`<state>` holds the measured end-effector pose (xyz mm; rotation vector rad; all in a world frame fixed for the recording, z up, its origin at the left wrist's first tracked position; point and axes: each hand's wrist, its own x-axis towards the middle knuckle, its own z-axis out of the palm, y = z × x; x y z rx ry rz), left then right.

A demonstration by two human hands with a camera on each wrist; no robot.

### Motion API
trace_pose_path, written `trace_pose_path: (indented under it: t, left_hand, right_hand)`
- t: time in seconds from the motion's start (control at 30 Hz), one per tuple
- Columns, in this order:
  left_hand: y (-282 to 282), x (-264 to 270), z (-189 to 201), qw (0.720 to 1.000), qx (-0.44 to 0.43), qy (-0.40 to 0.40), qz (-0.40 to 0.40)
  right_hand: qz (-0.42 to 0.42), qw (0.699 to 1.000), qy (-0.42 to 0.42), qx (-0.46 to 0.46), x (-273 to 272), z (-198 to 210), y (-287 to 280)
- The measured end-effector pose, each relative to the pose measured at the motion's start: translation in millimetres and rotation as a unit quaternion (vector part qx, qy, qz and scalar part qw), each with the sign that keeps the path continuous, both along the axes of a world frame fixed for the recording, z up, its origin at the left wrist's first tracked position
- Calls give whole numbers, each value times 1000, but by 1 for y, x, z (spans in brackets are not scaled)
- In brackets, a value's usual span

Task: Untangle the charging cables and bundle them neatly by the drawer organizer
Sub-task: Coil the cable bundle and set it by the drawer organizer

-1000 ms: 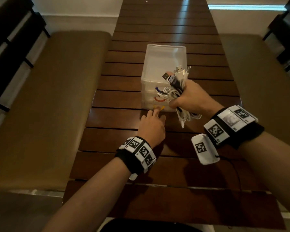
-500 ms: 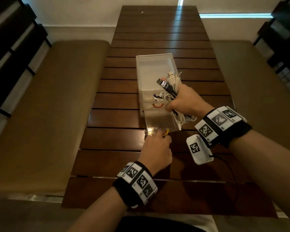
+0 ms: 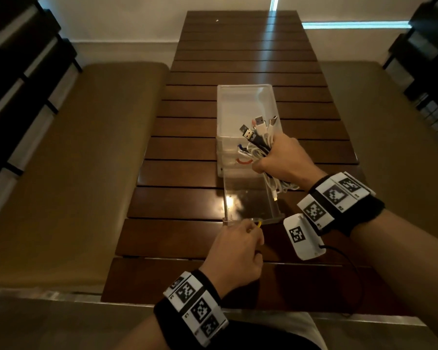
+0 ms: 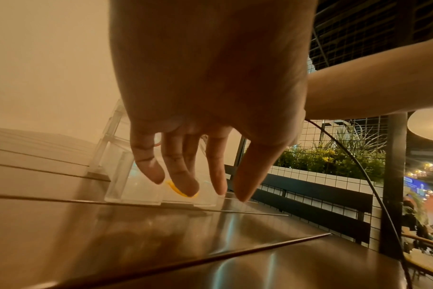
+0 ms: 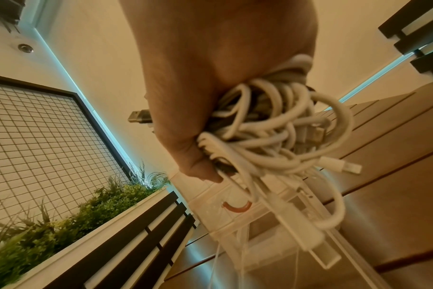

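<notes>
A clear plastic drawer organizer (image 3: 245,107) stands mid-table. Its bottom drawer (image 3: 249,202) is slid out toward me and looks empty. My left hand (image 3: 253,229) is at the drawer's front, fingers fairly straight, the middle fingertip (image 4: 185,187) touching the yellow handle (image 4: 172,186). My right hand (image 3: 276,157) grips a bundle of white and dark charging cables (image 3: 259,145) above the organizer's front right corner, USB plugs sticking up and loops hanging below. In the right wrist view the cables (image 5: 272,136) fill the fist (image 5: 205,117).
The organizer sits on a dark slatted wooden table (image 3: 182,198) with padded benches to the left (image 3: 74,160) and right (image 3: 395,127). A red handle (image 3: 243,161) marks the drawer above the opened one. A thin black wire (image 3: 349,263) trails from my right wrist device.
My left hand has drawn the bottom drawer out toward me by its yellow handle. The right hand keeps the cable bundle over the organizer.
</notes>
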<state>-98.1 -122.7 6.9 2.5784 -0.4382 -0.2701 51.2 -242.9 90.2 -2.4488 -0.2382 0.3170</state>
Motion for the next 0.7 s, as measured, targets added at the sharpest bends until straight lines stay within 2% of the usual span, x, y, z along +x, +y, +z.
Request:
trace_pose_path:
  t: [0.1, 0.2, 0.27, 0.33, 0.43, 0.47, 0.5, 0.53, 0.57, 0.6, 0.63, 0.7]
  left_hand:
    - [-1, -7, -1, 1000, -12, 21, -10]
    - [-1, -14, 3, 996, -40, 73, -26]
    - [1, -17, 7, 994, -65, 78, -27]
    - [6, -16, 12, 993, -109, 39, 17]
    - [19, -12, 18, 968, -191, -41, 160]
    - [23, -8, 21, 952, -220, -54, 206]
    - [27, -4, 24, 938, -240, -60, 241]
    - [31, 0, 27, 931, -247, -59, 262]
    - [34, 3, 29, 933, -237, -51, 265]
    - [37, 7, 31, 942, -220, -38, 252]
    - [38, 9, 32, 953, -197, -25, 229]
    - [35, 10, 35, 969, -157, -6, 190]
  right_hand:
    - [1, 1000, 2, -8, -9, -3, -5]
    - [7, 997, -60, -38, -31, 2, -10]
    - [19, 998, -67, -9, -50, 7, -12]
    - [15, 998, 8, 58, -61, 11, -15]
    - [-7, 973, 210, 98, -59, 2, -15]
    - [-22, 949, 289, 121, -56, -6, -14]
    - [-44, 911, 373, 170, -52, -15, -11]
    - [-63, 856, 454, 237, -50, -23, -8]
    - [-79, 797, 516, 303, -49, -31, -4]
    - [-89, 753, 551, 350, -47, -40, 0]
    - [-94, 727, 566, 376, -46, -47, 4]
    - [-94, 711, 569, 402, -46, -59, 12]
